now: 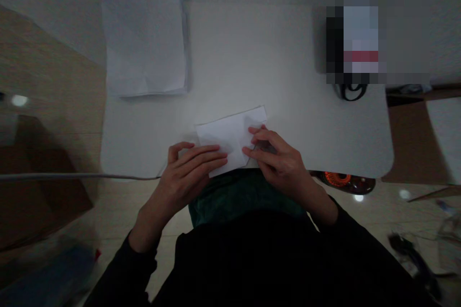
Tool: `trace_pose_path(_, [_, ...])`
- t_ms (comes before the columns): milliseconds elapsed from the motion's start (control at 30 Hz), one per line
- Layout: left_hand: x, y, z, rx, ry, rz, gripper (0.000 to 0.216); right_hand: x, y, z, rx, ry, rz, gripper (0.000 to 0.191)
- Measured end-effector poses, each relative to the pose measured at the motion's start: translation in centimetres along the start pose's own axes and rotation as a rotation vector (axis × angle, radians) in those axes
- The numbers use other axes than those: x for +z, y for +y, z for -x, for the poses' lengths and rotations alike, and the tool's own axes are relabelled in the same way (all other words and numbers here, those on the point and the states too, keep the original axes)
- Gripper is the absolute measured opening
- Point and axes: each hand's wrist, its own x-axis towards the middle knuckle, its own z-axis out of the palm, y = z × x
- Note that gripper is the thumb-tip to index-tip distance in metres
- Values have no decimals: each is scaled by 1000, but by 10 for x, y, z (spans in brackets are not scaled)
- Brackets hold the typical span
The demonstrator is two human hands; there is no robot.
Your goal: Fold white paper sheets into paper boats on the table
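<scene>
A folded sheet of white paper [230, 129] lies slightly tilted at the front edge of the white table. My left hand [190, 168] rests on its lower left part, fingers stretched out side by side and pressing it flat. At the paper's right edge, my right hand [277, 156] has its fingers bent around the side, with fingertips on the top face. Part of that edge is hidden by these fingers, which appear to grip it.
A stack of white paper [146, 48] sits at the table's back left. At the back right stands a blurred-out object [360, 33] with a black strap [355, 92] below it. A cable [79, 176] runs in from the left. Below the front edge glows an orange heater [336, 180].
</scene>
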Motion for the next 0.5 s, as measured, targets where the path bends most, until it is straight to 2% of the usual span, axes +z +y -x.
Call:
trace_pose_path(133, [-2,-1,-5,-24,-13,113,28,1,1,0,-2,7,-41,33])
trace_pose_path(267, [0,7,-24,-207,-7,160,16,1,0,1,-5,11,-35,34])
trace_pose_path(367, [4,13,-39,-355,44,98,12,0,-1,2,3,12,27,36])
trace_pose_path(500, [10,14,-51,-438,61,46,15,-1,-2,6,12,0,95,36])
